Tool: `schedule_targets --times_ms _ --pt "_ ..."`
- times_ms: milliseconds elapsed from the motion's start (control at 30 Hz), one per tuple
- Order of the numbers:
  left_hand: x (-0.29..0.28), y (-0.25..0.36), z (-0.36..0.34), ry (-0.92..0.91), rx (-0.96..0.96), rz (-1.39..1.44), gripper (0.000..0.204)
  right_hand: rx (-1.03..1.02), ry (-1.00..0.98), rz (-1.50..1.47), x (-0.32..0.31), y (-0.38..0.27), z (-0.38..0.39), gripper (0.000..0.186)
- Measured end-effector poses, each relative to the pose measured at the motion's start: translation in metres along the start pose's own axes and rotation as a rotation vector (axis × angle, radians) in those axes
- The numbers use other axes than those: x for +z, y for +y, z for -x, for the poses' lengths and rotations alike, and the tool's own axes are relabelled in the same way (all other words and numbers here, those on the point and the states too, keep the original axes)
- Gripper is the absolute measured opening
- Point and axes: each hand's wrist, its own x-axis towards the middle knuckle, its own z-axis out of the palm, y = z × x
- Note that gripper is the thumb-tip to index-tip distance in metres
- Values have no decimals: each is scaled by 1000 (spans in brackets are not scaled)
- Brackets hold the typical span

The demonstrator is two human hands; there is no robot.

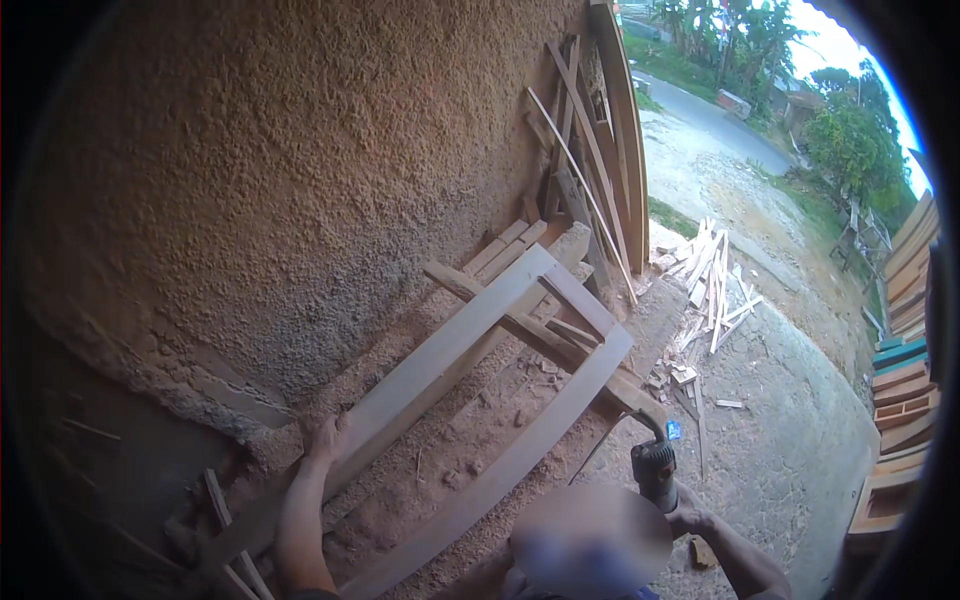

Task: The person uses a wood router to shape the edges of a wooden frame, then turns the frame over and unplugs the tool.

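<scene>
A long pale wooden frame [487, 490], joined by a short crosspiece at its far end, lies slanting away in front of me. On its left rail, my left hand [325, 437] is closed around the edge. My right hand [688, 513], at the lower right, grips a dark power tool [655, 474] with a ribbed, rounded body. The tool is upright, just outside the frame's right rail; its exact kind cannot be told. A blurred patch between the frame and my right arm hides what lies there.
A wooden beam [545, 338] crosses beneath the frame. Long boards [622, 130] lean on the rough wall [250, 180]. Thin offcuts [715, 285] litter the ground beyond. Stacked wooden panels [905, 400] stand at far right. Sawdust [430, 455] covers the floor under the frame.
</scene>
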Motion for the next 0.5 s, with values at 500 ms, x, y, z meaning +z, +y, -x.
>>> schedule_targets --times_ms 500 --pt "94 -24 86 443 261 189 47 12 -129 50 54 -84 -54 75"
